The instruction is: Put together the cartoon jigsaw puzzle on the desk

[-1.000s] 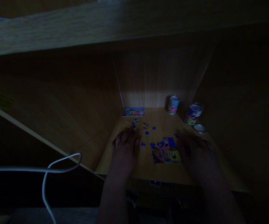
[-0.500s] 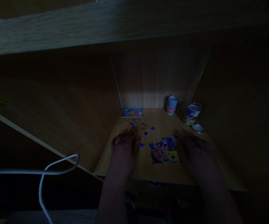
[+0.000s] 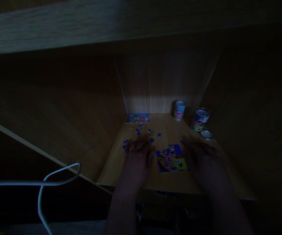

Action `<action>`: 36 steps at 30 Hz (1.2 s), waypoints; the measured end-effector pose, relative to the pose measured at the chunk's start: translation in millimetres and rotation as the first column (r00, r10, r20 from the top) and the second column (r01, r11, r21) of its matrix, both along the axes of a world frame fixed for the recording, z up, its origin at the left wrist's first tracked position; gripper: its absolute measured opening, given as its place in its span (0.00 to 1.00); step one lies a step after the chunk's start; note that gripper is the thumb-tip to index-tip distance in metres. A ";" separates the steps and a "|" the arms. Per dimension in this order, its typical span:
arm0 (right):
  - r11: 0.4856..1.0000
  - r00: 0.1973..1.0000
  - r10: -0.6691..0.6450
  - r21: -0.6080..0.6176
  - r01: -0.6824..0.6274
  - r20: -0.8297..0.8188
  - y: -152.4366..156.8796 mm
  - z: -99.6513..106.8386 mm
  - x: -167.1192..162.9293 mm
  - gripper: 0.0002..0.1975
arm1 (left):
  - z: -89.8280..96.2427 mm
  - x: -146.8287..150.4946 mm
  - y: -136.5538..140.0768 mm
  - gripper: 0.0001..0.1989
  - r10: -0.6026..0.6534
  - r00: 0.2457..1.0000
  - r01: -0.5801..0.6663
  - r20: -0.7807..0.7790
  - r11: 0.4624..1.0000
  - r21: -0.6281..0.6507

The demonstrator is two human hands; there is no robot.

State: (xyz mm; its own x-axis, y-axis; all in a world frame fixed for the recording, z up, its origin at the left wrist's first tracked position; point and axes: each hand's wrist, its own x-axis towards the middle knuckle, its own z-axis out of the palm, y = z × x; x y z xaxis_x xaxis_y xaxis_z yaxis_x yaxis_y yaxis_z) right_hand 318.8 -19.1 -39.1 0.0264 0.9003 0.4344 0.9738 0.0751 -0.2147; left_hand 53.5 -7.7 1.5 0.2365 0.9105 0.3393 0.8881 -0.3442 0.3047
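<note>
A partly joined jigsaw puzzle (image 3: 172, 160) with a yellow and a pink cartoon figure lies near the shelf's front. My left hand (image 3: 137, 158) is just left of it, fingers curled and thumb drawn in towards the forefinger; whatever is between them is hidden. Two blue puzzle pieces (image 3: 125, 142) show beyond its fingers, at the left. My right hand (image 3: 204, 158) rests at the puzzle's right edge, fingers apart, holding nothing visible. A loose piece (image 3: 182, 142) lies just above its thumb. Several blue and yellow pieces (image 3: 152, 133) are scattered farther back. The light is dim.
A cartoon picture card (image 3: 138, 118) lies by the back wall. Two printed cans (image 3: 180, 110) stand at the back right, with a round lid (image 3: 206, 134) beside the nearer one. Wooden panels enclose the shelf (image 3: 170, 182). A white cable (image 3: 43, 183) loops at the lower left.
My left hand has moved right, towards the puzzle. It now covers a loose piece that lay there and uncovers two blue pieces at the left. My right hand stays almost still.
</note>
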 end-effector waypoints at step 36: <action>0.999 0.999 -0.035 -0.027 0.034 -0.001 -2.0 2.2 -1.5 0.20 | -11.0 -35.8 8.2 0.20 0.532 0.826 -0.533 -0.187 0.845 0.048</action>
